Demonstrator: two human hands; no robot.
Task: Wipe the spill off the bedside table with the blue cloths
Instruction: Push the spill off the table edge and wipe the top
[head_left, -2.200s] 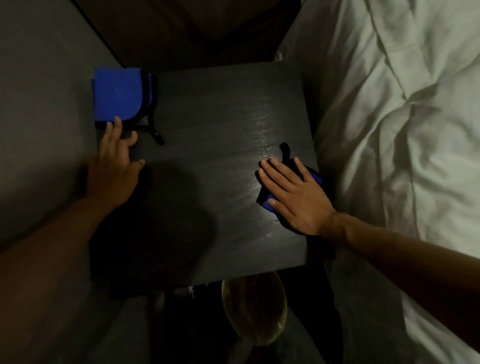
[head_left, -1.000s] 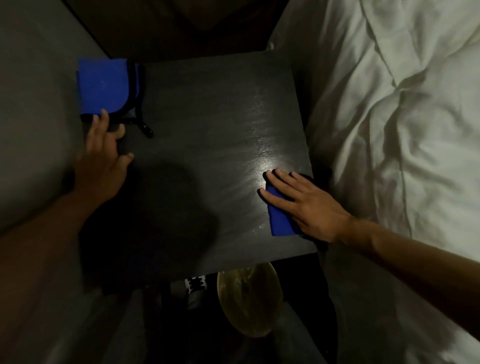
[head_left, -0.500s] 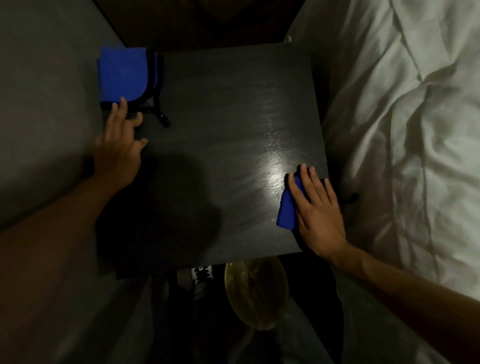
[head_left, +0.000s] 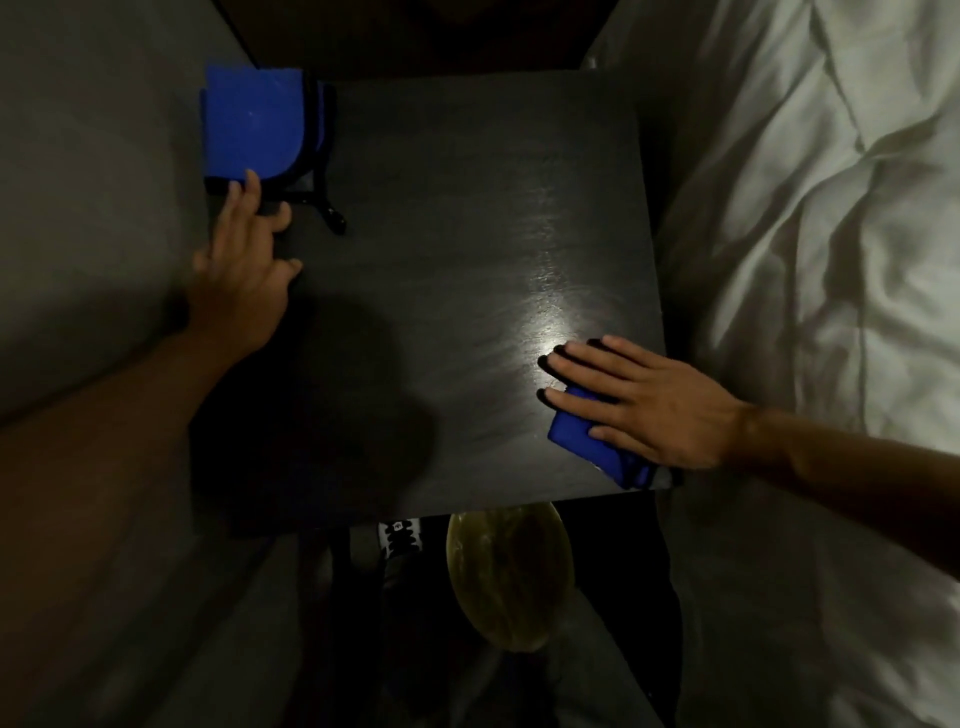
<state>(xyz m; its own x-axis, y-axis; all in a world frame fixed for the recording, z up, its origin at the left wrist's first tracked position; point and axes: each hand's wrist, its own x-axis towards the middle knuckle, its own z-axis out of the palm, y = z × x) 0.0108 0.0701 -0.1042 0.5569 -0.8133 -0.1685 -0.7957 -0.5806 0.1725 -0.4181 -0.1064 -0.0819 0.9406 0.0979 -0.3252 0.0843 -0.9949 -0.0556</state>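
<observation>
The dark bedside table (head_left: 441, 291) fills the middle of the head view, with a wet sheen (head_left: 550, 306) catching light near its right side. My right hand (head_left: 644, 405) lies flat, fingers spread, pressing a blue cloth (head_left: 576, 434) onto the table's front right corner. My left hand (head_left: 244, 270) rests flat at the table's left edge, its fingertips touching a folded stack of blue cloths (head_left: 254, 127) with black trim at the back left corner.
A white rumpled bed (head_left: 831, 218) runs along the right side. A grey wall (head_left: 93, 208) stands at the left. Below the table's front edge sit a round yellowish object (head_left: 509, 577) and a dark shoe with white marks (head_left: 400, 538).
My right hand turned from pointing away to pointing left, sliding the blue cloth toward the front right corner. My left hand stayed beside the folded cloths.
</observation>
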